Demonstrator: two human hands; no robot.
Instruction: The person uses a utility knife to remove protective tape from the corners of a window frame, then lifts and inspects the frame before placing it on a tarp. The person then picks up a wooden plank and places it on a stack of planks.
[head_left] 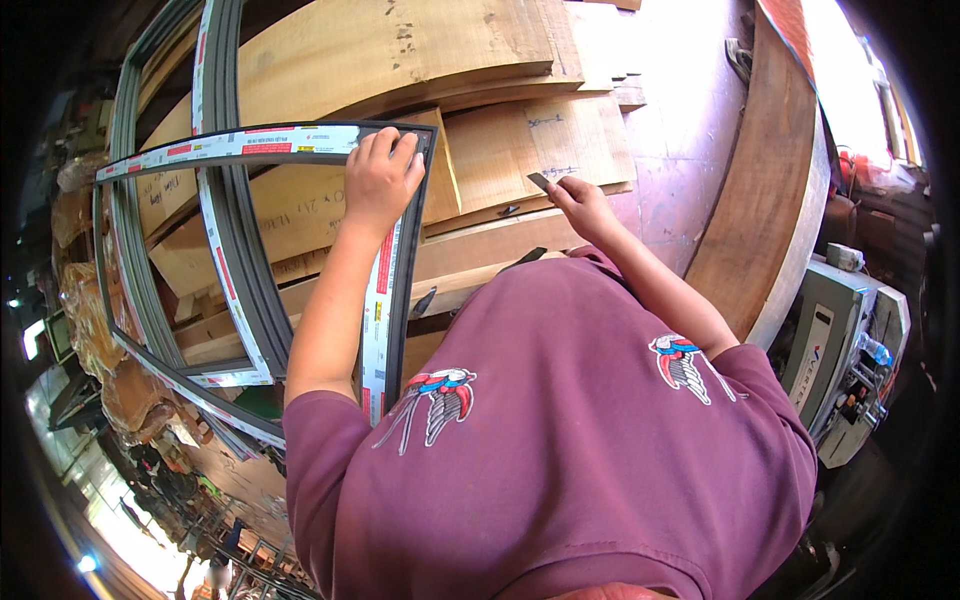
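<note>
My left hand is closed over the top bar of a dark window frame, close to its right corner. White protective film with red labels covers the frame's face. My right hand pinches a short, flat, dark strip, perhaps a blade; its exact kind cannot be made out. That hand is apart from the frame, above the right end of the boards.
Thick wooden boards lie stacked beneath and beyond the frame. More dark frame bars stand at the left. A long curved slab and a grey machine are at the right, past the tiled floor.
</note>
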